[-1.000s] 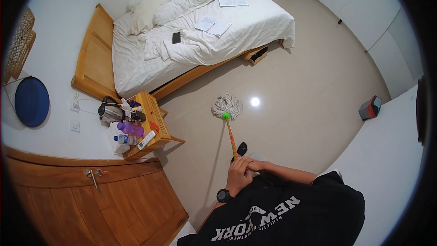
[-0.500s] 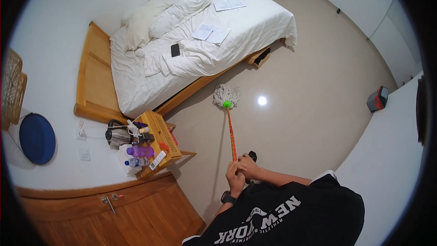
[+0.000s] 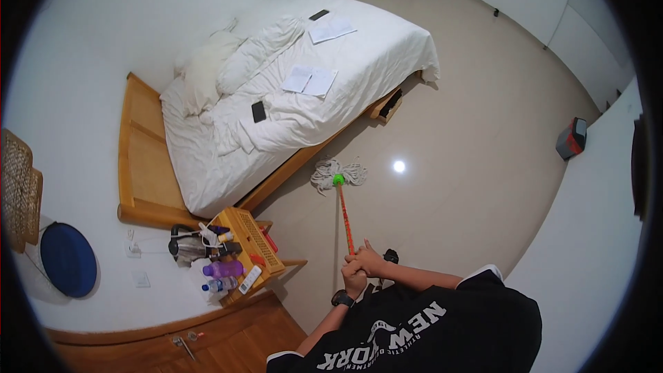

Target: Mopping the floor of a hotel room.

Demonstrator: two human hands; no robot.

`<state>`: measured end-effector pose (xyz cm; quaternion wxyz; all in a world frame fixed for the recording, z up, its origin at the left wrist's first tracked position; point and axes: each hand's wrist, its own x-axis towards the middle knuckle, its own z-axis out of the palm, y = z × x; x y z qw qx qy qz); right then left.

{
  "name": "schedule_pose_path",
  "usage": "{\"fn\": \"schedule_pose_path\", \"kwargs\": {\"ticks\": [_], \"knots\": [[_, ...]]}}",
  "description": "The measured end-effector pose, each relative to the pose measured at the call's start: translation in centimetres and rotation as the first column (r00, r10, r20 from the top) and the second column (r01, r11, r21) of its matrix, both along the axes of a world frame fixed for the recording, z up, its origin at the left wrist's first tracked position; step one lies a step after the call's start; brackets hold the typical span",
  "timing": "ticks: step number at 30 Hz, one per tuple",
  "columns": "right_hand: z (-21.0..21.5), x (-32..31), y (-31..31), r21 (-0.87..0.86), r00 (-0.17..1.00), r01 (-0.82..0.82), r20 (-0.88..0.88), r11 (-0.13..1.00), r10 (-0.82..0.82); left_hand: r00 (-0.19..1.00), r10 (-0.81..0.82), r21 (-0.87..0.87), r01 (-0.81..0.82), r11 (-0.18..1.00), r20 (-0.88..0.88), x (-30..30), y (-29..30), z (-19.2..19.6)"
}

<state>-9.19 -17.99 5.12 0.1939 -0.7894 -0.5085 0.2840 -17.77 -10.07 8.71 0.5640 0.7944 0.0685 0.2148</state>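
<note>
A mop with an orange handle [image 3: 344,217], a green collar and a white string head [image 3: 337,172] rests on the beige floor, close beside the wooden bed frame [image 3: 290,169]. Both my hands grip the handle's upper end. My left hand [image 3: 353,280], with a black watch at the wrist, is the lower and nearer one. Just above it on the handle, my right hand [image 3: 373,261] has its thumb up. I wear a black shirt with white trim.
The bed [image 3: 359,62] has white bedding, pillows, papers and a dark phone [image 3: 258,111] on it. A wooden nightstand [image 3: 250,242] holds bottles and a kettle. A wooden cabinet [image 3: 207,345] stands lower left. A red and grey bin [image 3: 572,138] sits by the right wall.
The view has shifted, so the bed now sits higher and further right. The mop head stays on the floor beside the bed frame, and both hands keep their grip on the handle.
</note>
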Motion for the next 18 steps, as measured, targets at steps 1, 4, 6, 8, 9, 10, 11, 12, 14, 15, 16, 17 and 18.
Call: {"fn": "schedule_pose_path", "kwargs": {"ticks": [1,4,6,8,9,10,11,12,14,15,16,17,18], "knots": [[-0.2,-0.2,0.6,0.0,1.0,0.016,0.012,1.0,-0.016,0.995,0.096,0.019,-0.095,0.995,-0.009,0.3,0.5,-1.2],[-2.0,0.0,2.4,0.387,0.915,0.206,0.25,0.899,-0.317,0.994,0.106,-0.034,-0.106,0.994,0.009,1.2,1.6,-1.8],[-2.5,1.3,2.3,0.427,0.97,0.122,0.142,0.896,-0.199,0.995,0.057,-0.13,-0.067,0.989,-0.078,1.6,1.7,-0.6],[-1.5,0.9,1.8,0.497,0.995,0.099,-0.071,0.862,-0.073,0.997,0.001,-0.202,-0.017,0.979,-0.08,1.2,1.1,1.0],[-1.5,0.4,1.6,0.499,0.993,0.114,-0.062,0.859,-0.096,0.996,-0.03,-0.266,0.005,0.964,-0.089,1.1,1.1,1.6],[-2.2,-0.4,1.2,0.49,0.972,0.193,-0.215,0.85,-0.097,0.995,-0.101,-0.264,0.093,0.96,-0.019,0.6,1.0,1.9],[-3.0,-1.3,1.1,0.474,0.927,0.269,-0.364,0.839,-0.092,0.991,-0.134,-0.261,0.126,0.957,-0.015,0.4,1.6,2.0],[-4.1,-2.3,1.2,0.469,0.922,0.299,-0.367,0.831,-0.125,0.96,-0.268,-0.336,0.227,0.914,-0.08,-0.1,1.5,4.0],[-6.8,-5.2,0.7,0.475,0.898,0.413,-0.354,0.777,-0.261,0.855,-0.501,-0.527,0.368,0.766,-0.132,-0.4,1.5,10.2],[-8.1,-6.9,1.8,0.479,0.881,0.462,-0.345,0.746,-0.324,0.847,-0.516,-0.528,0.382,0.758,-0.128,-0.3,2.0,12.2],[-9.0,-8.4,1.8,0.484,0.86,0.508,-0.337,0.713,-0.384,0.738,-0.652,-0.616,0.435,0.656,-0.173,-0.4,2.7,13.8],[-10.1,-8.6,2.8,0.489,0.834,0.551,-0.331,0.676,-0.441,0.605,-0.771,-0.701,0.461,0.544,-0.2,-0.2,3.4,14.7],[-11.1,-9.2,2.7,0.491,0.811,0.585,-0.325,0.645,-0.487,0.604,-0.772,-0.704,0.46,0.541,-0.199,0.0,4.1,14.7]]}}
